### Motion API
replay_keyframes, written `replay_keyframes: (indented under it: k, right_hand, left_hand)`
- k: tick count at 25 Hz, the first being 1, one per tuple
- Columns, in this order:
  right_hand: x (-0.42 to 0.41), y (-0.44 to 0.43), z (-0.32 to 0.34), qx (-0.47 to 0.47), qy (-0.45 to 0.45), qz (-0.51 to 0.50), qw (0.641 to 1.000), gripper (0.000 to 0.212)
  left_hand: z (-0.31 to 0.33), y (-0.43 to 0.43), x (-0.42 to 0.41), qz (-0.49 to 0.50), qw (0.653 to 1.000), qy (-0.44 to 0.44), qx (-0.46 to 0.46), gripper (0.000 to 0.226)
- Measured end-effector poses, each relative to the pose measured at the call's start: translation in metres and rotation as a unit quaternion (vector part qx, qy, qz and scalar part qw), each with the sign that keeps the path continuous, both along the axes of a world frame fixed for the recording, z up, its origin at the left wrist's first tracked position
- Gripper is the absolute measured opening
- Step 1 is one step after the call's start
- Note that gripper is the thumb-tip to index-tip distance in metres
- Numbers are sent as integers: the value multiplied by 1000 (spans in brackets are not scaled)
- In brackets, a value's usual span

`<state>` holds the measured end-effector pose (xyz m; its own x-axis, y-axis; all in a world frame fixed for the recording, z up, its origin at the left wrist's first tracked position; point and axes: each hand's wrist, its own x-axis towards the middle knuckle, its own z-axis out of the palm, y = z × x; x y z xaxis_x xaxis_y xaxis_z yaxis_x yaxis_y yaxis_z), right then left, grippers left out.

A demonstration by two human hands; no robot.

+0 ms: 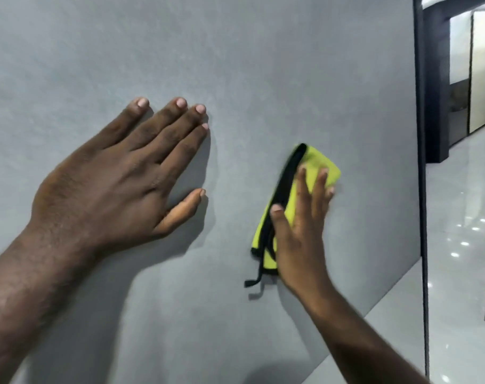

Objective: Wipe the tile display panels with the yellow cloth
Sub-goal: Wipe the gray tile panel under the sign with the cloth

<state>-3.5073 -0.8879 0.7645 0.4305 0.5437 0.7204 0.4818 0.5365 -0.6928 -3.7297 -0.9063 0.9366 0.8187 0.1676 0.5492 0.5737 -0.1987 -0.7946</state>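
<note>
A large grey tile panel (235, 56) fills most of the view, standing upright. My left hand (119, 178) lies flat against it with fingers spread and straight. To its right, my right hand (299, 231) presses a folded yellow cloth (316, 162) with a black edge against the panel, fingers straight over the cloth and thumb on the black trim. A short black loop hangs from the cloth's lower end.
The panel's dark frame edge (420, 162) runs down the right side. Beyond it lies a glossy pale floor (463, 245) with light reflections, dark pillars and a bright doorway (482, 67) at the back.
</note>
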Motion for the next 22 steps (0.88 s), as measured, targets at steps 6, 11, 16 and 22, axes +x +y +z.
replay_keyframes:
  k: [6,11,16,22]
  right_hand:
    - [48,-12,36,-15,-104,-19,994,76]
    - [4,-51,8,-31,-175,-23,984,83]
    - [52,-22,34,-4,-163,-40,986,83]
    - [-5,-49,11,49,-273,-52,959,87]
  left_hand:
    - [-2,-5,1,-1,1000,0,1,78]
    - [-2,-7,4,5,1000,-2,13,77]
    - [-3,-9,5,14,1000,-4,19,77]
    - [-2,-12,3,21,999,-19,25,77]
